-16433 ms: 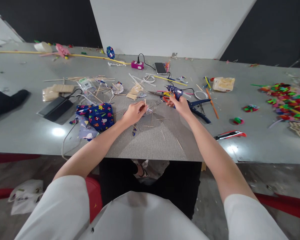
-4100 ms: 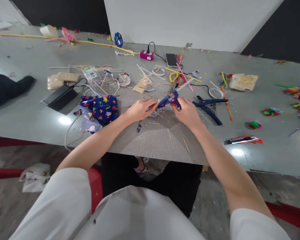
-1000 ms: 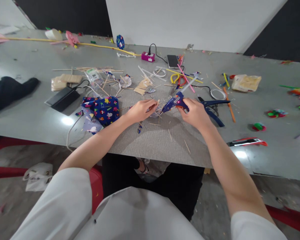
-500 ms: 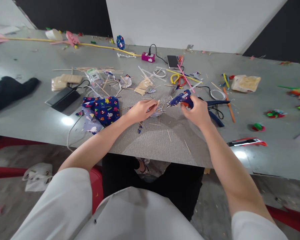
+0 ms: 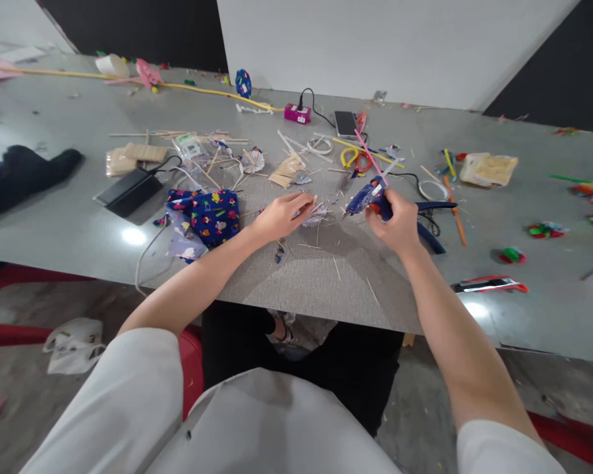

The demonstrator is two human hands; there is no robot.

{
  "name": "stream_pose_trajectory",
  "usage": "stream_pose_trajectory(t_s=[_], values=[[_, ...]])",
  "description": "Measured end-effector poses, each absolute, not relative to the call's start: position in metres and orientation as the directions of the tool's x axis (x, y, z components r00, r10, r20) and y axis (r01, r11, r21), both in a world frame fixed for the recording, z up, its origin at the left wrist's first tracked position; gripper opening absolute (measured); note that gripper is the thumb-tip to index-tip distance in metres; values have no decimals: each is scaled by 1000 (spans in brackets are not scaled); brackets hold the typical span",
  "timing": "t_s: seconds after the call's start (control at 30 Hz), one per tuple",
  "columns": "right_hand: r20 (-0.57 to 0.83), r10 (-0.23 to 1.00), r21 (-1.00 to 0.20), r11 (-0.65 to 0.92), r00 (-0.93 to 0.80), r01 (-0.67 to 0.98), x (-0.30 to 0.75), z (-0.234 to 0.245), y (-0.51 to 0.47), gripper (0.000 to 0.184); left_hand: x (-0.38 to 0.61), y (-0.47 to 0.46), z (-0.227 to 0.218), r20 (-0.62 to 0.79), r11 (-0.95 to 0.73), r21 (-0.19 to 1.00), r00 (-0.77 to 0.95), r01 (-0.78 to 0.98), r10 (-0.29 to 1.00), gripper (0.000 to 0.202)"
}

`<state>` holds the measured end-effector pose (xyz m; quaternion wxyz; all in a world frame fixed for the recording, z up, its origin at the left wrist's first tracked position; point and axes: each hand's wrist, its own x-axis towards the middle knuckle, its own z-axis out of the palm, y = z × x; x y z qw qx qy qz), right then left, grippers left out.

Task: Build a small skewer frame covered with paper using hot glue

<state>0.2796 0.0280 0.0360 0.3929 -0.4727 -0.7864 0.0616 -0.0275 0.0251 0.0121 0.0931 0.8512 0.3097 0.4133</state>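
Likely in a gluing step, with nozzle [image 5: 346, 214] clear of the work. Gripping glue gun [image 5: 364, 197] by the handle in right hand [image 5: 395, 217], nozzle aimed down and leftward. Pinching pale piece [image 5: 315, 199] in left hand [image 5: 287, 216]; too small to identify, and cannot tell whether coated with glue. For next move, probably calls for holding pale piece steady and seating it before any glue sets. Located over bench [image 5: 316, 283]: glue gun between both hands, apart from left hand; pale piece beside paper scrap [image 5: 316, 216].
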Motion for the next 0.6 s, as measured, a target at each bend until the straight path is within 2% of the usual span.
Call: stream_pose_trajectory(t_s=[0.13, 0.27, 0.43, 0.5, 0.6], values=[[579, 786, -473, 541, -217, 695, 282, 37, 28, 18, -27, 26, 12, 675, -797, 401, 443, 451, 590, 19], [615, 769, -455, 529, -177, 716, 284, 37, 27, 22, -30, 28, 14, 727, -807, 340, 409, 483, 552, 20], [594, 797, -453, 441, -107, 774, 288, 35, 33, 20, -36, 32, 17, 771, -794, 289, 362, 535, 524, 20], [554, 824, -410, 398, -123, 821, 291, 31, 38, 17, -36, 33, 18, 786, -795, 280, 347, 538, 512, 20], [447, 868, -279, 364, -215, 889, 294, 22, 44, 15, -36, 30, 19, 829, -807, 258, 307, 531, 467, 19]])
